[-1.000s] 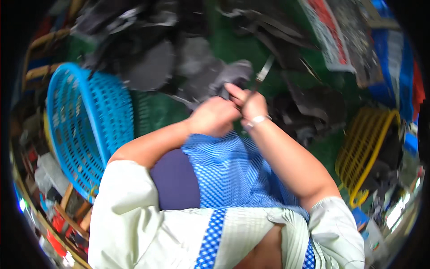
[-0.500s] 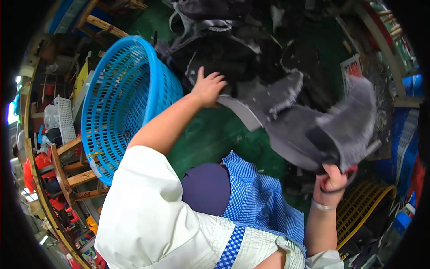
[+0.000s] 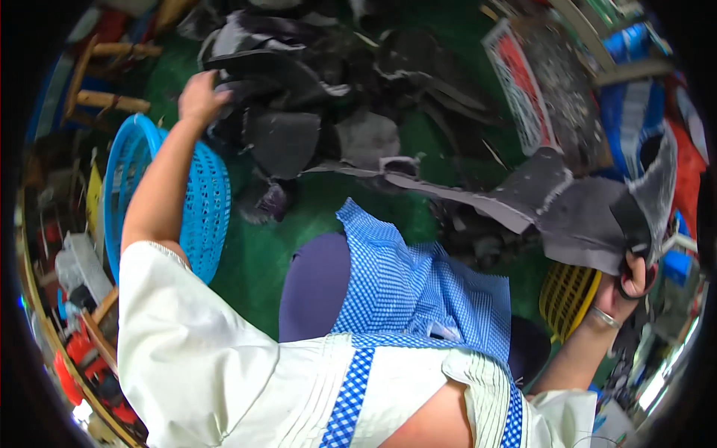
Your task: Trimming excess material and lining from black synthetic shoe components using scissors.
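My right hand (image 3: 633,278) is closed on a grey fleecy fabric piece (image 3: 586,216) at the right. A ring-shaped red and black handle (image 3: 648,282), apparently of scissors, sits at its fingers; the blades cannot be made out. From this piece a narrow grey strip (image 3: 448,193) trails leftward, low across the floor, toward other scraps. My left hand (image 3: 200,101) is stretched out to the far left, thumb apart, its fingers closed at the edge of a dark fabric piece (image 3: 280,75). Part of those fingers is hidden.
A blue plastic basket (image 3: 205,201) stands at the left beneath my left forearm. Several dark fabric pieces (image 3: 287,138) lie over the green floor (image 3: 258,257). A yellow basket (image 3: 571,299) is below my right hand. Wooden stool legs (image 3: 112,101) stand far left.
My left hand has moved left, from spread fingers over the scraps to the pile's edge. My right hand has carried the grey fabric outward right, drawing the strip out long. The view has shifted.
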Tool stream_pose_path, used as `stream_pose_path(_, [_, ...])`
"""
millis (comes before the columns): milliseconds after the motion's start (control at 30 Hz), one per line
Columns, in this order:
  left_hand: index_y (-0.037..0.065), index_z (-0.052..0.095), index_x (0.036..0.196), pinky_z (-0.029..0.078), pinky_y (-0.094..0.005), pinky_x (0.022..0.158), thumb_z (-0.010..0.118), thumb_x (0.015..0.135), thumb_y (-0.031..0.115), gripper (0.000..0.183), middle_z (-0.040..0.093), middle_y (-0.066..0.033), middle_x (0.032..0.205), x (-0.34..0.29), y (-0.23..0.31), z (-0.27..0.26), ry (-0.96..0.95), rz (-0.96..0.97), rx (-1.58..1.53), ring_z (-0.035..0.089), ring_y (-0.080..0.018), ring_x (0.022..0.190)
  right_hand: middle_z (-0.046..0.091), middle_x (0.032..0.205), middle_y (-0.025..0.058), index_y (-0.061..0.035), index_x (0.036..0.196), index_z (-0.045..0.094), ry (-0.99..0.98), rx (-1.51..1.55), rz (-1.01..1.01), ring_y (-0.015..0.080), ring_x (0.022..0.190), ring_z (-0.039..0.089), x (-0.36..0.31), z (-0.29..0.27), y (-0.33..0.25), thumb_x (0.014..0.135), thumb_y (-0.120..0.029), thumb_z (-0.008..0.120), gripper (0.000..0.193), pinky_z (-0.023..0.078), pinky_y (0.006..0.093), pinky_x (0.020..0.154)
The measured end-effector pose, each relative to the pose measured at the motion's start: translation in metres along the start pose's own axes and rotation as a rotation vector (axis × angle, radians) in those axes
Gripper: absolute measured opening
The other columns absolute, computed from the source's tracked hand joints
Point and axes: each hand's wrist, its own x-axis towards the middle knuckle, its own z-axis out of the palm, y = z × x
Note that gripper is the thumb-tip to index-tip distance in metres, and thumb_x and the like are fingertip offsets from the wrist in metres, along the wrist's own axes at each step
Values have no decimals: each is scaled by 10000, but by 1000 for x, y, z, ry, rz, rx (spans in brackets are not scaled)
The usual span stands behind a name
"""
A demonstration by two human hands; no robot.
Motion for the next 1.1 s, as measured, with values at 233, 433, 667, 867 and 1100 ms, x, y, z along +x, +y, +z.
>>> stream_pose_path(233, [23,188,1444,247,-387,1090,856,595,378,1137,299,-189,1449,-87,407,29,-1105,1094,-1243,294,-302,1340,546,1269,149,22,1234,518,-220,231,92,269,1165,521,-5,30,-28,858,-78,570,393,342,416,1054])
stream_pose_path(433, [-27,516,1200,456,-288,838,832,636,383,766,624,-51,1012,-126,436,77,-2306,725,-1289,568,-135,905,620,1097,98,-10,1137,575,31,189,33,229,993,589,47,-84,63,791,13,557,348,448,349,920])
stream_pose_path(667, [-37,516,1117,511,-328,779,845,622,234,654,638,-139,967,-103,437,101,-1192,155,-1219,627,-209,872,644,752,97,-38,792,608,981,96,533,208,682,644,-24,-263,253,761,-9,691,94,524,302,576])
stream_pose_path(867, [-39,492,1152,508,-337,800,814,663,163,619,625,-130,999,-109,420,126,-1367,-124,-1369,628,-220,870,488,507,73,-7,783,525,291,-297,870,190,430,497,-83,-120,237,889,-602,426,612,399,291,443])
stream_pose_path(1100, [0,485,1186,509,-345,833,758,716,70,548,628,-99,1030,-108,412,123,-1537,-202,-1665,627,-204,908,617,751,80,-37,894,556,-140,-246,1244,165,590,605,-53,-73,258,898,-649,315,657,504,288,549])
